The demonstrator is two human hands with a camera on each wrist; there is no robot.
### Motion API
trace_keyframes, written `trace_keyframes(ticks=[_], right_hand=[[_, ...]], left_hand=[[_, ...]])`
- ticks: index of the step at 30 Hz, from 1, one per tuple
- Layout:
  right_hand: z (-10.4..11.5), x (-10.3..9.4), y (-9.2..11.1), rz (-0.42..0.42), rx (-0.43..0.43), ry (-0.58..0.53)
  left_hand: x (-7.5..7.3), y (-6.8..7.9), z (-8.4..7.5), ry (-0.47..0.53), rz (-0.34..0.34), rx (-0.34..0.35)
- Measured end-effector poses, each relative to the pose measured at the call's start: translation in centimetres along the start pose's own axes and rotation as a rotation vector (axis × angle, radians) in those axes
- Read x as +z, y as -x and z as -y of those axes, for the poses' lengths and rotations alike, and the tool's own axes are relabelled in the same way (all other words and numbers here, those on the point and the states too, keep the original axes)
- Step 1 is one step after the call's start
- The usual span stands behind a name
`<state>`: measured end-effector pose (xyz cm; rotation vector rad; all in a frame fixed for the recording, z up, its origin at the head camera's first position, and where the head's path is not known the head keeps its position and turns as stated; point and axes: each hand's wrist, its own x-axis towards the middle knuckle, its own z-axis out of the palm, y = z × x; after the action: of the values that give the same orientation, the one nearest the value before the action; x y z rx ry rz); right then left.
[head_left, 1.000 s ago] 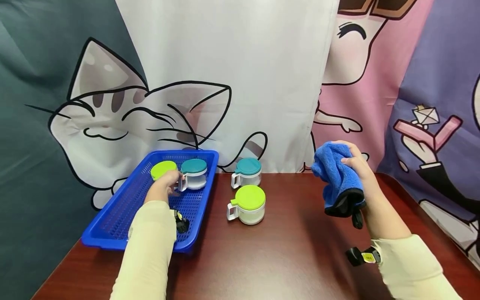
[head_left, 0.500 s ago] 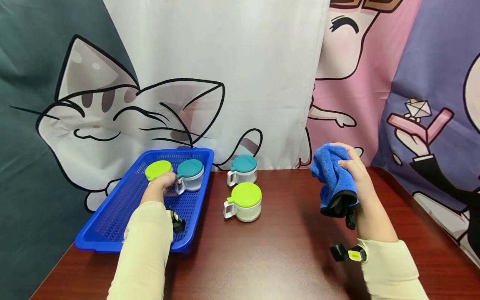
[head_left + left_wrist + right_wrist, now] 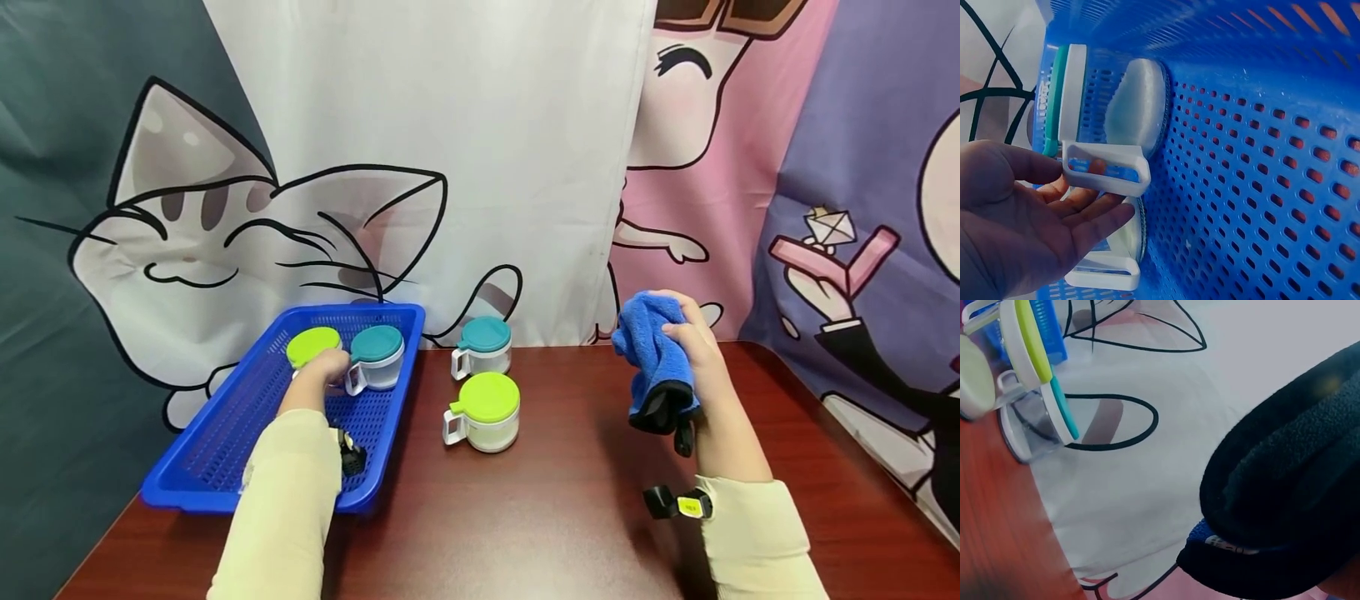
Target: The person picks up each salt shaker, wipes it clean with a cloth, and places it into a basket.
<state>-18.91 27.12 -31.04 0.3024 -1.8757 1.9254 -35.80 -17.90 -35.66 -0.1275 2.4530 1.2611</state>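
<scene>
My left hand [image 3: 321, 377] reaches into the blue plastic basket [image 3: 198, 498]. Its thumb and index finger pinch the white handle of a teal-lidded seasoning jar [image 3: 377, 343]; the remaining fingers extend below that handle in the left wrist view. Beside it in the basket stands a lime-lidded seasoning jar [image 3: 313, 342], partly hidden by the hand. Above the right side of the table, my right hand [image 3: 699, 354] grips a bunched blue towel [image 3: 651, 342] with black edging. In the right wrist view the towel's dark underside [image 3: 1285, 481] fills the lower right.
Two more seasoning jars stand on the brown table [image 3: 555, 517], right of the basket: a teal-lidded one [image 3: 485, 346] at the back and a lime-lidded one [image 3: 489, 408] in front. A printed cartoon curtain [image 3: 525, 125] hangs behind the table.
The head view has shifted slightly, so everything sits further left. My left hand stays at the teal-lidded jar's handle. My right hand, still gripping the towel, has barely moved.
</scene>
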Motion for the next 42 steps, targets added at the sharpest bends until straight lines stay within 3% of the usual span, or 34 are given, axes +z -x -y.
trace_keyframes(ticks=[7,10,12,15,18,22,24,26,29,35,42], right_hand=[[-0.8,0.7,-0.6,0.016,-0.002,-0.011],[-1.0,0.8,-0.8,0.025,-0.007,-0.009],[-0.9,0.7,-0.8,0.025,-0.002,-0.003],[-0.8,0.5,-0.7,0.022,0.017,-0.005],[-0.7,0.3,-0.6,0.013,0.024,-0.003],[-0.7,0.1,-0.5,-0.002,0.017,-0.016],[-0.7,0.1,-0.4,-0.007,0.017,-0.019],[-0.8,0.1,-0.4,-0.007,0.017,-0.013],[-0.8,0.0,-0.3,-0.005,0.02,-0.016],[-0.7,-0.7,-0.1,-0.026,-0.007,-0.018],[-0.6,-0.5,-0.1,-0.01,0.014,-0.005]], left_hand=[[-0.3,0.2,-0.1,-0.078,-0.086,0.0],[-0.7,0.9,-1.2,-0.137,-0.143,0.02],[-0.7,1.8,-2.6,-0.139,-0.23,0.054],[-0.4,3.6,-5.2,-0.118,-0.373,0.154],[0.5,6.3,-8.4,-0.041,-0.466,0.316],[2.9,10.5,-11.6,0.084,-0.443,0.523],[4.5,12.1,-12.1,0.145,-0.412,0.578],[6.3,12.8,-11.9,0.181,-0.398,0.605],[9.4,12.3,-10.6,0.18,-0.397,0.589],[14.4,9.3,-7.7,0.13,-0.406,0.416],[16.5,6.8,-5.3,0.191,-0.424,0.254]])
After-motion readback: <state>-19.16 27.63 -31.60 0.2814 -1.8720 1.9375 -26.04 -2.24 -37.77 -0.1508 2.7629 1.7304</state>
